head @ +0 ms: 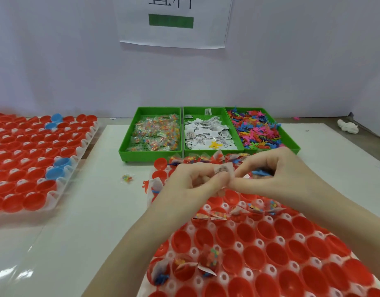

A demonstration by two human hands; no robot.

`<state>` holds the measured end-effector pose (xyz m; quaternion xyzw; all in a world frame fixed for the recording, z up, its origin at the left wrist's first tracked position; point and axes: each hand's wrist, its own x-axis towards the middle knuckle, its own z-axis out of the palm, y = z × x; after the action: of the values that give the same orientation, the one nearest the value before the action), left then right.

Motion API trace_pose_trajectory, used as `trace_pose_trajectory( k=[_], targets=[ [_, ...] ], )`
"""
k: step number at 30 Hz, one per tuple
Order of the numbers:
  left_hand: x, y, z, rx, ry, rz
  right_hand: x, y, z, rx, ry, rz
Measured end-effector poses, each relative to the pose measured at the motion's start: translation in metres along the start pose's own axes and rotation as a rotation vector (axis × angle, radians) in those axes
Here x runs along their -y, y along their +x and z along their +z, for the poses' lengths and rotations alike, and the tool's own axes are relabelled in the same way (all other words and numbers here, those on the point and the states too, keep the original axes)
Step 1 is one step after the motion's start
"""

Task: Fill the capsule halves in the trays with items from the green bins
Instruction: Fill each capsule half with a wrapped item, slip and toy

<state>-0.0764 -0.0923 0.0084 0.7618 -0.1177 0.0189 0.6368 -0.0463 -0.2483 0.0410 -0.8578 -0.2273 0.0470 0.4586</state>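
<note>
A clear tray [238, 246] of red capsule halves [254, 257] lies in front of me; some halves hold paper slips and bead packets. Above its far part my left hand [191, 181] pinches a small printed paper slip [222, 169] between thumb and fingers. My right hand [277, 170] touches the left one and is closed on a blue toy figure [263, 173], and its fingertips meet the slip. Behind stand three green bins: bead packets [154, 133], paper slips [208, 133], colourful plastic figures [257, 129].
A second tray [56, 196] of red and a few blue capsule halves sits at the left. A loose bead packet [127, 178] and an orange figure [146, 185] lie on the white mat. A white object [347, 126] rests far right by the wall.
</note>
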Motion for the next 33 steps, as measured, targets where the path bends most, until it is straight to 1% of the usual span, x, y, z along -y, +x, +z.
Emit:
trace_pose_trajectory(
  k=[2,4,6,7,10,12,17,21,24,28,33],
  targets=[
    [0.004,-0.003,0.001,-0.061,-0.032,-0.008,0.0,-0.007,0.001,0.006,0.032,-0.025],
    [0.006,-0.006,0.001,-0.102,-0.066,-0.027,-0.005,-0.014,-0.001,0.047,0.075,-0.02],
    [0.007,-0.008,0.0,-0.109,-0.089,-0.038,-0.007,-0.02,-0.001,0.085,0.2,0.017],
    [0.007,-0.008,0.0,-0.098,-0.08,-0.038,-0.007,-0.023,-0.001,0.081,0.257,0.016],
    [0.006,-0.011,0.001,-0.039,-0.049,-0.031,-0.007,-0.028,0.0,-0.012,0.406,-0.012],
    [0.004,-0.013,0.002,-0.002,-0.05,-0.034,-0.007,-0.031,0.001,-0.04,0.537,0.011],
    [0.0,-0.016,0.004,0.091,-0.069,-0.024,-0.002,-0.035,0.006,-0.08,0.615,0.029],
    [-0.002,-0.017,0.004,0.145,-0.125,0.008,0.0,-0.036,0.013,-0.115,0.582,0.037],
    [-0.001,-0.017,0.001,0.17,-0.175,-0.002,-0.001,-0.037,0.016,-0.14,0.534,0.0],
    [0.001,-0.018,-0.002,0.204,-0.182,-0.006,-0.005,-0.038,0.02,-0.17,0.287,-0.084],
    [0.003,-0.019,-0.006,0.279,-0.117,-0.027,-0.007,-0.043,0.02,-0.14,0.349,-0.121]
  ],
)
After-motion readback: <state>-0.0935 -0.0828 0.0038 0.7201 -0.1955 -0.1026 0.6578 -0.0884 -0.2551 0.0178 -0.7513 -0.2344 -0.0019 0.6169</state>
